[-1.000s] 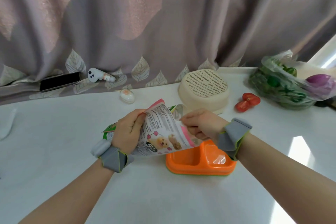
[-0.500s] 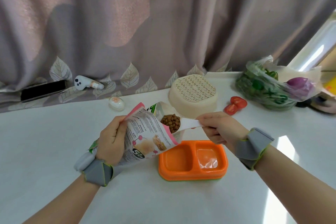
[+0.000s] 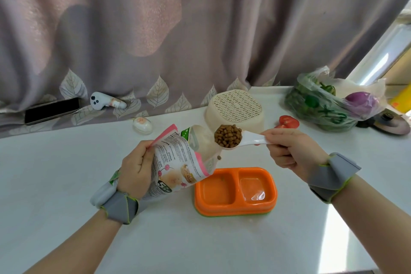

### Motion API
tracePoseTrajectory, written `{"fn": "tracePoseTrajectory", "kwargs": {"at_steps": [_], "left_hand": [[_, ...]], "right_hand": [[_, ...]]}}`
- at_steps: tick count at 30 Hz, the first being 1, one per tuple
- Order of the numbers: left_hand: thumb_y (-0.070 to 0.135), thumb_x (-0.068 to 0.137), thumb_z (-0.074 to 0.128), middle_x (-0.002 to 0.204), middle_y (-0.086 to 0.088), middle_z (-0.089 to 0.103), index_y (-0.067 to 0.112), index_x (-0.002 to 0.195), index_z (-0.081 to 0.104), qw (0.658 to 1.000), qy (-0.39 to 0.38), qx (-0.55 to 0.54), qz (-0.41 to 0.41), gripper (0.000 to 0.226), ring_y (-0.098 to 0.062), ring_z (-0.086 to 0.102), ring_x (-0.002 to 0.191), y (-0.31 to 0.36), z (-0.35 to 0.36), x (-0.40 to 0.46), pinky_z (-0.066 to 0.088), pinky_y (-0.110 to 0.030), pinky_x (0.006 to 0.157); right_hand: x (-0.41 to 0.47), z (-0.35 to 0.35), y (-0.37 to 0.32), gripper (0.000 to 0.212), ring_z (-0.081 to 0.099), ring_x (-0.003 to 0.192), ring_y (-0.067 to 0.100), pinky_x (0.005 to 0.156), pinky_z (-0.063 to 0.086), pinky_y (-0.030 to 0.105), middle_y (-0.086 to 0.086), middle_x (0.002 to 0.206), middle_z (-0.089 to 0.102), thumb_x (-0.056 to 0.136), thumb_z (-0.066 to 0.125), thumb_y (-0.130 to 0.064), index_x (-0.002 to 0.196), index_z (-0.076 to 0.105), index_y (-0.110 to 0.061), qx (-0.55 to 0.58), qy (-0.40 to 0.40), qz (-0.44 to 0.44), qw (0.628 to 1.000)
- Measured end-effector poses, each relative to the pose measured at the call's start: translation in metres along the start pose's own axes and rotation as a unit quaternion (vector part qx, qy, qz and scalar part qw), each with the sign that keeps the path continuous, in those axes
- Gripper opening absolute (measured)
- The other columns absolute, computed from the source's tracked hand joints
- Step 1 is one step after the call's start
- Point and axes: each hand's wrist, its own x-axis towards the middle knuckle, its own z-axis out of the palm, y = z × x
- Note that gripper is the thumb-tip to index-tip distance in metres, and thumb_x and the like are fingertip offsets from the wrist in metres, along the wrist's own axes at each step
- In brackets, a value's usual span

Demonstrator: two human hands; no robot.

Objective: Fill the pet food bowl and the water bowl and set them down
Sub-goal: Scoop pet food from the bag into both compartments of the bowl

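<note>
Left hand point(image 3: 135, 171) grips food bag point(image 3: 178, 169), tilted so its mouth faces us | right hand point(image 3: 291, 151) pinches scoop point(image 3: 235, 139) heaped with kibble point(image 3: 228, 135), level above orange double bowl point(image 3: 235, 191) on table point(image 3: 66, 184) | we judge left compartment comes next; water already right.

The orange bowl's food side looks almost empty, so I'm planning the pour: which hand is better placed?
Right hand: it holds the full scoop above the orange bowl; left hand grips the bag.
</note>
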Motion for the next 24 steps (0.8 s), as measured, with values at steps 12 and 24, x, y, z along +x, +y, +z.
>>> {"fn": "tracePoseTrajectory", "kwargs": {"at_steps": [12,24], "left_hand": [[0.024,0.087,0.034,0.072,0.025,0.061,0.027,0.092,0.052,1.0,0.003,0.003,-0.008,0.019,0.014,0.05,0.07,0.0,0.002,-0.004,0.034,-0.001,0.06],[0.04,0.084,0.03,0.074,0.033,0.057,0.054,0.084,0.049,1.0,0.01,0.0,-0.005,0.024,0.008,0.049,0.065,0.007,0.002,-0.004,0.033,-0.005,0.056]], "right_hand": [[0.01,-0.008,0.057,0.024,0.021,0.032,0.004,0.031,0.015,0.013,-0.006,0.04,0.028,0.094,0.039,-0.004,0.072,0.048,-0.009,-0.003,-0.002,0.088,0.996],[0.031,0.015,0.112,0.034,0.031,0.034,0.003,0.04,0.027,0.017,-0.002,0.046,0.036,0.094,0.041,-0.004,0.06,0.043,-0.009,-0.211,-0.008,0.032,0.977]]}}
